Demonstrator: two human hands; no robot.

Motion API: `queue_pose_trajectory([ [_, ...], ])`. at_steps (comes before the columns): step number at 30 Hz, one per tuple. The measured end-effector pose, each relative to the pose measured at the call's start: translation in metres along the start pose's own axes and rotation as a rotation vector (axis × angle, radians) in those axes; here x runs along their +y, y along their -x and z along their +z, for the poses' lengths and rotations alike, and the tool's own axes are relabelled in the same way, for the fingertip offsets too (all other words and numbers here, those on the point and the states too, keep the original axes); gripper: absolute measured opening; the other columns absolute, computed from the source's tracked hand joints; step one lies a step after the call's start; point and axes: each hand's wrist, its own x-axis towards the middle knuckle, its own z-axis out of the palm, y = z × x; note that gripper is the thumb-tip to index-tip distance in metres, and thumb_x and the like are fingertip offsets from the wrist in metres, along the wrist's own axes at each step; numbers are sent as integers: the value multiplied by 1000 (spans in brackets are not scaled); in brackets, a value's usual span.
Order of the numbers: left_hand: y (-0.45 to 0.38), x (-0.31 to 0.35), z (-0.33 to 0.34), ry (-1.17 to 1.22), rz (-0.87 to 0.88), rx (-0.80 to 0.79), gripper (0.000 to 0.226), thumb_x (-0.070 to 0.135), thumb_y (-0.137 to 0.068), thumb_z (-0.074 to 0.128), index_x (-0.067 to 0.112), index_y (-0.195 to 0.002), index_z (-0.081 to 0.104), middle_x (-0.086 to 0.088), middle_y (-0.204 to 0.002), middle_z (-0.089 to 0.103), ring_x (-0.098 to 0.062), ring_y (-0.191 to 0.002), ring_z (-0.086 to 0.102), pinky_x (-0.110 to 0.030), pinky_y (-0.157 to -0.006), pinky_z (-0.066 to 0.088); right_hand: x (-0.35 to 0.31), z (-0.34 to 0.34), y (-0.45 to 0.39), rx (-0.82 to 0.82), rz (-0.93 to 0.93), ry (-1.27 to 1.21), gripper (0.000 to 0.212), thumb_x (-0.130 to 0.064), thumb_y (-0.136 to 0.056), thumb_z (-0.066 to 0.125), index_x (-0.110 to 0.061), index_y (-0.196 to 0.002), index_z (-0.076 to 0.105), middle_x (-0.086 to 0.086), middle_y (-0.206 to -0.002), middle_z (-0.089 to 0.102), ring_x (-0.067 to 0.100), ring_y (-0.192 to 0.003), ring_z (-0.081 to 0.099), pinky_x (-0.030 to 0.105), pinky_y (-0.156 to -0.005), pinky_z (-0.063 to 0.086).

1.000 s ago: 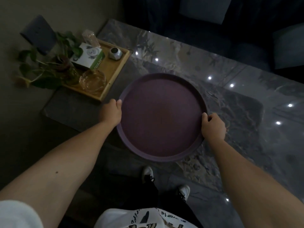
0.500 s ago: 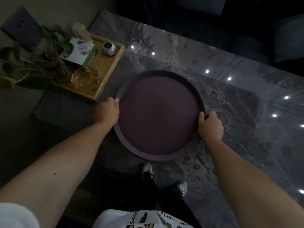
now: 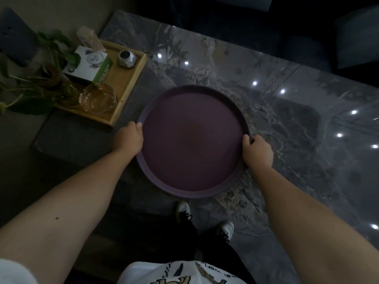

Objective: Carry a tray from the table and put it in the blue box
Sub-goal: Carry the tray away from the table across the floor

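A large round purple tray (image 3: 192, 140) with a low rim is in front of me, over the near edge of the dark marble table (image 3: 287, 111). My left hand (image 3: 129, 138) grips the tray's left rim, thumb over the edge. On the opposite rim, my right hand (image 3: 257, 150) is closed the same way. The tray is empty. Whether it rests on the table or is lifted off it, I cannot tell. No blue box is in view.
A wooden tray (image 3: 127, 85) at the table's left end holds a glass ashtray (image 3: 97, 98), a white and green box (image 3: 90, 64) and a small metal cup (image 3: 126, 58). A leafy plant (image 3: 34, 78) stands beside it. My feet (image 3: 205, 220) are below the table edge.
The purple tray has shifted slightly toward me with both hands still on its rim. The view has drifted a little, so the wooden tray sits differently in frame.
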Motion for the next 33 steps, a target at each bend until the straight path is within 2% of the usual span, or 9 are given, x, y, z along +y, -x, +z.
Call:
queue_pose_trajectory([
  [5, 2, 4, -1, 167, -24, -64, 42, 46, -100, 25, 15, -91, 52, -7, -80, 55, -22, -69, 55, -40, -62, 45, 4, -9, 0, -9, 18, -125, 45, -50, -93, 41, -8, -84, 57, 11, -84, 62, 32, -81, 57, 36, -68, 41],
  [7, 6, 10, -6, 225, -15, -79, 40, 46, -99, 26, 18, -88, 51, -6, -80, 55, -21, -69, 55, -36, -57, 41, 10, -19, 1, -8, 21, -174, 44, -48, -93, 42, -8, -82, 56, 9, -80, 60, 30, -79, 55, 35, -67, 38],
  [10, 15, 29, -17, 276, 56, -54, 37, 45, -100, 27, 20, -82, 48, -4, -78, 54, -16, -65, 51, -30, -50, 29, 25, -40, 5, 25, 29, -248, 44, -47, -93, 44, -9, -74, 53, 5, -70, 57, 26, -72, 54, 33, -62, 34],
  [13, 25, 59, -29, 313, 135, -41, 39, 45, -99, 27, 18, -83, 49, -4, -77, 54, -19, -68, 52, -33, -53, 32, 46, -68, 13, 90, 64, -315, 41, -45, -92, 47, -11, -70, 52, 1, -66, 54, 24, -70, 52, 32, -61, 30],
  [15, 34, 83, -33, 340, 218, -46, 43, 46, -99, 27, 13, -84, 51, -5, -79, 55, -26, -73, 54, -37, -61, 36, 67, -90, 20, 145, 92, -344, 41, -45, -92, 49, -12, -67, 50, -1, -65, 52, 24, -70, 51, 32, -63, 30],
  [21, 69, 175, -24, 440, 404, -138, 45, 42, -100, 28, 8, -86, 52, -24, -100, 62, -37, -96, 57, -37, -74, 35, 148, -151, 49, 287, 237, -445, 41, -44, -92, 51, -10, -70, 54, 6, -75, 59, 27, -77, 52, 35, -69, 38],
  [23, 86, 209, -17, 457, 466, -166, 42, 41, -100, 28, 10, -83, 51, -22, -97, 62, -35, -94, 57, -36, -75, 36, 181, -168, 61, 337, 294, -483, 42, -45, -92, 51, -11, -68, 54, 7, -75, 59, 27, -76, 53, 35, -69, 40],
  [27, 129, 277, 1, 431, 613, -216, 44, 41, -100, 28, 11, -72, 46, -9, -77, 55, -30, -78, 54, -36, -66, 33, 254, -194, 89, 432, 385, -516, 41, -42, -94, 52, -9, -70, 56, 5, -69, 56, 28, -73, 52, 32, -65, 34],
  [33, 209, 372, 39, 340, 805, -275, 46, 40, -100, 26, 9, -74, 48, -12, -81, 57, -29, -79, 52, -36, -70, 34, 365, -228, 127, 527, 513, -553, 39, -42, -94, 53, -9, -75, 60, 10, -76, 61, 26, -78, 56, 34, -70, 38],
])
